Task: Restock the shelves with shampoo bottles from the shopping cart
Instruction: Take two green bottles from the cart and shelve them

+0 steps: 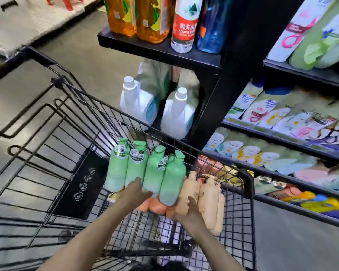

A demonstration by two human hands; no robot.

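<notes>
Several green shampoo bottles (pixel 155 173) lie side by side in the black wire shopping cart (pixel 249 184), caps pointing away from me. Beige bottles (pixel 207 194) lie to their right and orange ones (pixel 157 207) underneath. My left hand (pixel 136 192) grips the bottoms of the middle green bottles. My right hand (pixel 192 211) rests against the rightmost green bottle and the nearest beige bottle; whether it grips either is unclear. The shampoo shelves (pixel 282 133) stand to the right, filled with pale bottles.
A black end shelf (pixel 160 49) ahead carries oil bottles, a water bottle (pixel 186 24) and a blue bottle. Two white detergent jugs (pixel 176 114) stand below it, just beyond the cart's front. Grey floor lies to the left of the cart.
</notes>
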